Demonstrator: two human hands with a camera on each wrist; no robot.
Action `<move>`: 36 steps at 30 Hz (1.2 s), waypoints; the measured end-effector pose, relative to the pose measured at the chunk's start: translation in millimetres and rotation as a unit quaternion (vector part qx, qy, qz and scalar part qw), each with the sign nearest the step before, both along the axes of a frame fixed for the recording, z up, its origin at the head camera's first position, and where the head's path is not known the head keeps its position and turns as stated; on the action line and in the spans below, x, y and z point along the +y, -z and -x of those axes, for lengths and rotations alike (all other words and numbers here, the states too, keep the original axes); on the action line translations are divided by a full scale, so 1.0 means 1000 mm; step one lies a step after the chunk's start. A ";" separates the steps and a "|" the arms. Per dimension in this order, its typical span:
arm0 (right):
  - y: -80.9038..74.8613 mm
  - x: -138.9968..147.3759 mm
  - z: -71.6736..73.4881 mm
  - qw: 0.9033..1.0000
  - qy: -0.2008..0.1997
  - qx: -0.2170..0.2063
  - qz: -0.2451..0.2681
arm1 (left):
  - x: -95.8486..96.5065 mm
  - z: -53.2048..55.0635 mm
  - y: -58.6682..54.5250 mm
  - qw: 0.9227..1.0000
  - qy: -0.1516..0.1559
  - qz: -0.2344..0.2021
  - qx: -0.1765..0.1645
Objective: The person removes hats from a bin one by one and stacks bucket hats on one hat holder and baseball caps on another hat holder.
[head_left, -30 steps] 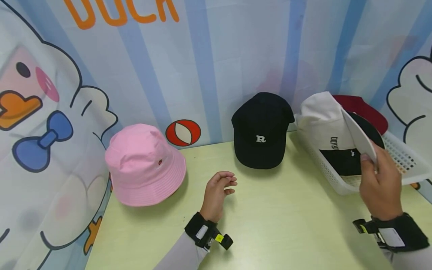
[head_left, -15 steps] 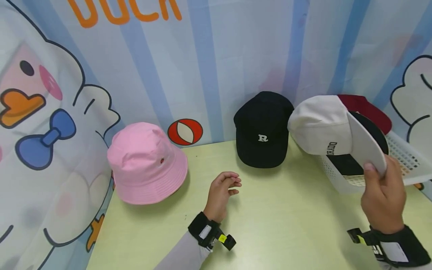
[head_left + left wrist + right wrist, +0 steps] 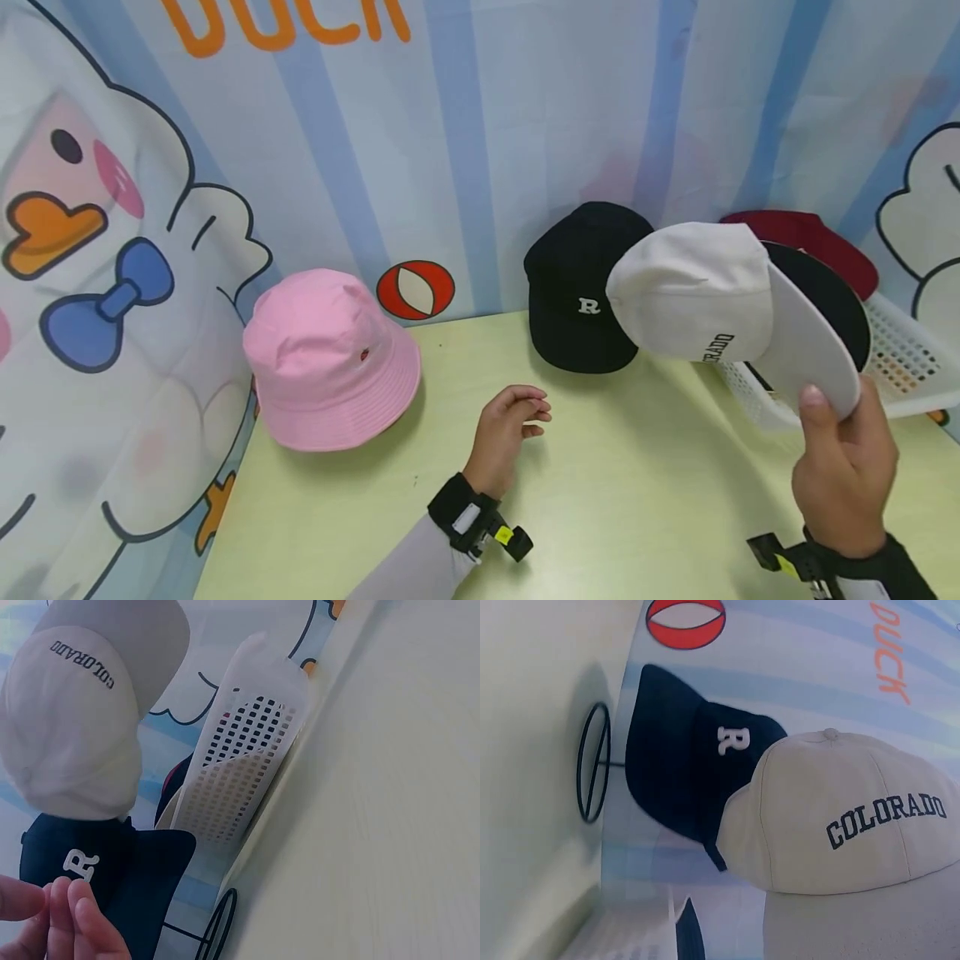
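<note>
My right hand [image 3: 847,475] pinches the brim of a white baseball cap [image 3: 690,292], thumb on top, and holds it up in front of the basket. "COLORADO" is lettered on the cap's front [image 3: 885,817]. Behind its crown a black baseball cap [image 3: 577,292] with a white R sits on a wire stand, whose round base [image 3: 594,763] shows in the right wrist view. My left hand [image 3: 504,437] hovers over the table with loosely bent fingers, holding nothing. At the left is a pink bucket hat [image 3: 330,358]; what supports it is hidden.
A white perforated basket [image 3: 911,367] stands at the right of the pale table [image 3: 600,500]. In it are a dark red cap [image 3: 817,242] and a black item, partly hidden by the white cap. A printed duck backdrop [image 3: 480,150] hangs behind.
My right hand has lifted the white baseball cap out of the basket and drawn it left and towards me, in front of the black cap's edge. The left hand has barely moved.
</note>
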State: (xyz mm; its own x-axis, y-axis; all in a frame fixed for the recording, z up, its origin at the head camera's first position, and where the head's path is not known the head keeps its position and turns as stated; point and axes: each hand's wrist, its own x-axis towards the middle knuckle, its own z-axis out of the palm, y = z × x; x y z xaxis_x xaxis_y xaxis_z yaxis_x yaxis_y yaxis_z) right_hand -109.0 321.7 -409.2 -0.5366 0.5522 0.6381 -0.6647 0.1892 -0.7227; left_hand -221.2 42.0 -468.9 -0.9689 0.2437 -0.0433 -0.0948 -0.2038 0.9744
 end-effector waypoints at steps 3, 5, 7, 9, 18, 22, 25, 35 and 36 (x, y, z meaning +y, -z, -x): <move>0.002 -0.008 0.001 0.995 -0.062 0.044 0.061 | 0.002 -0.003 -0.001 1.000 0.010 0.007 0.002; 0.003 -0.014 0.001 0.989 -0.096 0.055 0.095 | 0.003 -0.005 -0.001 1.000 0.015 0.010 0.001; 0.004 -0.019 0.001 0.979 -0.134 0.070 0.133 | 0.004 -0.006 -0.001 1.000 0.022 0.013 0.001; 0.004 -0.024 0.000 0.973 -0.151 0.068 0.162 | 0.006 -0.008 0.000 0.999 0.031 0.018 0.002; 0.012 -0.043 -0.009 0.952 -0.202 0.036 0.228 | 0.011 -0.014 0.005 0.998 0.063 0.017 0.005; 0.016 -0.053 -0.013 0.949 -0.200 -0.024 0.243 | 0.015 -0.018 0.008 0.996 0.086 0.025 0.000; 0.017 -0.060 -0.015 0.946 -0.194 -0.076 0.247 | 0.018 -0.022 0.011 0.994 0.100 0.037 -0.004; 0.033 -0.073 -0.020 0.923 -0.270 -0.133 0.241 | 0.028 -0.032 0.017 0.981 0.181 0.069 -0.006; 0.035 -0.073 -0.019 0.918 -0.283 -0.131 0.244 | 0.028 -0.034 0.018 0.980 0.188 0.067 -0.006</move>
